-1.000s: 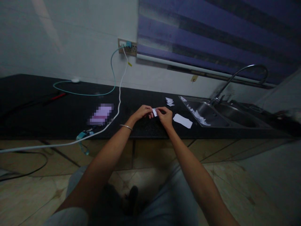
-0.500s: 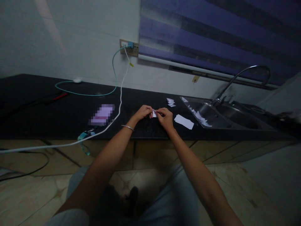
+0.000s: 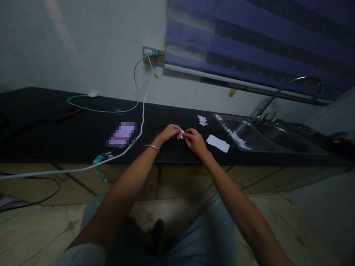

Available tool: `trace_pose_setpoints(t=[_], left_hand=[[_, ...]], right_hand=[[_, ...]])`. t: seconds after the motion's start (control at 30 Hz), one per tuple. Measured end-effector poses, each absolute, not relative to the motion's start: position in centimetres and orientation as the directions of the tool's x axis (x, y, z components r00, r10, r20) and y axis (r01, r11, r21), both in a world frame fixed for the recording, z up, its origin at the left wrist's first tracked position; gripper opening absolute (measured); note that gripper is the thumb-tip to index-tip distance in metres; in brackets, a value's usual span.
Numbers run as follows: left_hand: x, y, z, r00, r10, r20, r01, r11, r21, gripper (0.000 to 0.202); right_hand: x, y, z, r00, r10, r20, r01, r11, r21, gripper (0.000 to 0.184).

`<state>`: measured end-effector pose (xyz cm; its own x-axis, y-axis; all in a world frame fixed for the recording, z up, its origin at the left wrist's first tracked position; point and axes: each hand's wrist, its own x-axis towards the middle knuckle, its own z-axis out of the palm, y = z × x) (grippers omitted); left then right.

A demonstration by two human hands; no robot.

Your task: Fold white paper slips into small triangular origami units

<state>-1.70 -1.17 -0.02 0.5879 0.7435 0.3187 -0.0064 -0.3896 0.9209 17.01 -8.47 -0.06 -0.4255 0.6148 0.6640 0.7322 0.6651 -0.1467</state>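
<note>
A small piece of white paper is pinched between my two hands over the dark countertop. My left hand grips its left side, fingers closed; a metal bangle circles that wrist. On the other side, my right hand pinches the paper with thumb and fingertips, covering part of it. Right of my right hand lies a stack of flat white paper slips. Behind it sit several small folded white papers in a little pile.
White paper pieces line the left edge of the double sink, under a curved faucet. To the left are a pixelated phone-like object, a teal strap and a white cable running to the wall outlet.
Less of the white paper shows between my fingers, and my right hand has come slightly nearer my left. The whole view has shifted a little.
</note>
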Motion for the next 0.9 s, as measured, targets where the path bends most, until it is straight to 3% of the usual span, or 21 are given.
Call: trace_pose_setpoints(t=[0.37,0.9], left_hand=[[-1.74,-1.69,0.36,0.593,0.735,0.329,-0.019,-0.395,0.918,0.028],[-1.74,-1.54,0.17,0.595,0.74,0.314,-0.042,-0.361,0.932,0.028]], right_hand=[[17.09,-8.57,-0.12,-0.402,0.656,0.638,0.733,0.649,-0.206,0.028],[16.91,-8.47,-0.27,-0.436,0.645,0.627,0.737,0.656,-0.162,0.029]])
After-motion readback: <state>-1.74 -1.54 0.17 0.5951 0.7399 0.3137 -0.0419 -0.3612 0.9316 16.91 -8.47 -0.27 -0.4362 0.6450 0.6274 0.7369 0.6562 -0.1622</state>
